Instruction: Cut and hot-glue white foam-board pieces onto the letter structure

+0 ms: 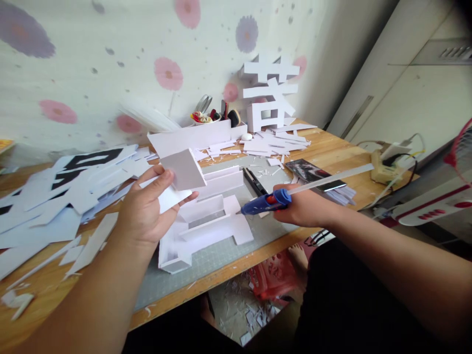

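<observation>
My left hand point(157, 204) is closed on a bent piece of white foam board point(184, 168), held above the left end of a partly walled white letter shape point(210, 228). That letter shape lies on a grey cutting mat point(217, 255). In my right hand point(295, 209) is a blue glue gun point(266, 201), with a long clear glue stick point(332, 178) poking out of its back. The gun's nozzle points left, at the right part of the letter shape; whether it touches the board I cannot tell. Behind the nozzle lies a black utility knife point(255, 183).
White offcuts and printed sheets point(84, 182) cover the table's left side. A finished white character point(271, 93) stands at the back, near a holder of tools point(214, 115). A dark booklet point(313, 174) and a power strip point(391, 162) sit to the right. Below is a red stool point(271, 275).
</observation>
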A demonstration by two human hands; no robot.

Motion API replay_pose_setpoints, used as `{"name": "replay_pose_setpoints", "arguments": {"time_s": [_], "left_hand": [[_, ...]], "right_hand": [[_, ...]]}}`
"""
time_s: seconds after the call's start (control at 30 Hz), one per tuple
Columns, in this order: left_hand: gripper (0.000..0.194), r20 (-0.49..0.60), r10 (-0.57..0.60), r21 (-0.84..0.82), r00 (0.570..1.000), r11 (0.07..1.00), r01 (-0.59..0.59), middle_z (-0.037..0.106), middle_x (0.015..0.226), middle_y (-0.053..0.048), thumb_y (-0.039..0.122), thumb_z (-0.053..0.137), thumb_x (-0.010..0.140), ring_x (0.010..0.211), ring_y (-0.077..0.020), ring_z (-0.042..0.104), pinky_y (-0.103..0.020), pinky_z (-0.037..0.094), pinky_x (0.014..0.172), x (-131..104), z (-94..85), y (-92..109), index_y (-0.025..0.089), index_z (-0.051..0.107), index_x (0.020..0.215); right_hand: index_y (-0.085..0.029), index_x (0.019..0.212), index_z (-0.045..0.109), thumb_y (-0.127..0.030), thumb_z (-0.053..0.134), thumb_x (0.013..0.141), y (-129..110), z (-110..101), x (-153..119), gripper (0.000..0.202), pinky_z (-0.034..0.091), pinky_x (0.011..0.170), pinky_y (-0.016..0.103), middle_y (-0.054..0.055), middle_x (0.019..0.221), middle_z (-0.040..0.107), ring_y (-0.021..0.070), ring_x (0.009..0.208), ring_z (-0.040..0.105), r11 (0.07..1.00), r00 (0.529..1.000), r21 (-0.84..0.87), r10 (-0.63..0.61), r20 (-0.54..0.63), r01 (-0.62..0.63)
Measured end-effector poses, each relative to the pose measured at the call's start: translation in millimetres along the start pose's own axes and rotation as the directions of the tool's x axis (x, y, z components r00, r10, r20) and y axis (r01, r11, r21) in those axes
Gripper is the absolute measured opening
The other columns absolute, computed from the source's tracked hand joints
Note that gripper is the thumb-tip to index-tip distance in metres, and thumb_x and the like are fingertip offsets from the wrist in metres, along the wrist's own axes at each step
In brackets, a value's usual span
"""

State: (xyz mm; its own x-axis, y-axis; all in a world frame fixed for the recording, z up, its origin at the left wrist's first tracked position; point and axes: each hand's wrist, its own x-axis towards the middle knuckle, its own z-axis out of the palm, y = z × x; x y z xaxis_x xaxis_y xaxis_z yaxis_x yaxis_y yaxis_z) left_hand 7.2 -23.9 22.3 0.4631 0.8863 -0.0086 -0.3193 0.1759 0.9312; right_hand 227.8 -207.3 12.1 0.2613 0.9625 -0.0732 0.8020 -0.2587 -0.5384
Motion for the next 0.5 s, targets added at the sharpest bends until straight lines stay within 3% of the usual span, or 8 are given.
{"name": "replay_pose_setpoints", "arguments": {"time_s": [0.17,0.3,0.4,0.5], "left_hand": [[0.026,0.024,-0.023,-0.062,0.999,0.998,0.024,0.065,0.093,-0.002,0.026,0.087,0.063,0.088,-0.0231,0.062,-0.04,0.067,0.061,-0.5,-1.0,1.1,0.024,0.065,0.077],[0.022,0.03,-0.005,-0.087,1.0,0.996,0.007,0.063,0.089,0.001,0.024,0.086,0.067,0.084,-0.02,0.061,-0.04,0.069,0.063,-4.0,-0.4,5.1,0.024,0.066,0.076],[0.021,-0.003,-0.008,-0.104,1.0,0.995,0.008,0.066,0.093,0.004,0.024,0.086,0.067,0.082,-0.0194,0.062,-0.037,0.07,0.061,-4.4,-1.0,5.1,0.024,0.067,0.077],[0.018,0.038,0.011,-0.132,0.999,0.991,-0.006,0.067,0.089,0.004,0.022,0.084,0.069,0.08,-0.0184,0.065,-0.033,0.07,0.062,-0.6,-4.0,1.1,0.025,0.068,0.077]], "right_hand": [[-0.018,0.077,0.065,-0.028,0.063,0.063,13.3,-19.4,-5.0,0.017,0.048,0.062,0.031,0.003,0.074,0.068,0.0186,0.067,0.059,0.93,0.996,0.36,0.089,-0.032,-0.072],[-0.018,0.076,0.062,-0.031,0.068,0.059,28.8,-45.7,-11.4,0.022,0.045,0.054,0.029,0.001,0.066,0.063,0.015,0.057,0.055,0.823,0.95,0.567,0.208,-0.231,-0.042],[-0.019,0.074,0.058,-0.033,0.069,0.062,57.1,-74.5,-17.6,0.022,0.045,0.054,0.028,-0.003,0.057,0.054,0.0124,0.052,0.05,0.81,0.847,0.586,0.315,-0.428,-0.006],[-0.02,0.076,0.055,-0.034,0.069,0.069,97.1,-99.1,-22.4,0.021,0.046,0.054,0.028,-0.003,0.06,0.054,0.0115,0.052,0.049,0.848,0.693,0.517,0.442,-0.57,-0.116]]}}
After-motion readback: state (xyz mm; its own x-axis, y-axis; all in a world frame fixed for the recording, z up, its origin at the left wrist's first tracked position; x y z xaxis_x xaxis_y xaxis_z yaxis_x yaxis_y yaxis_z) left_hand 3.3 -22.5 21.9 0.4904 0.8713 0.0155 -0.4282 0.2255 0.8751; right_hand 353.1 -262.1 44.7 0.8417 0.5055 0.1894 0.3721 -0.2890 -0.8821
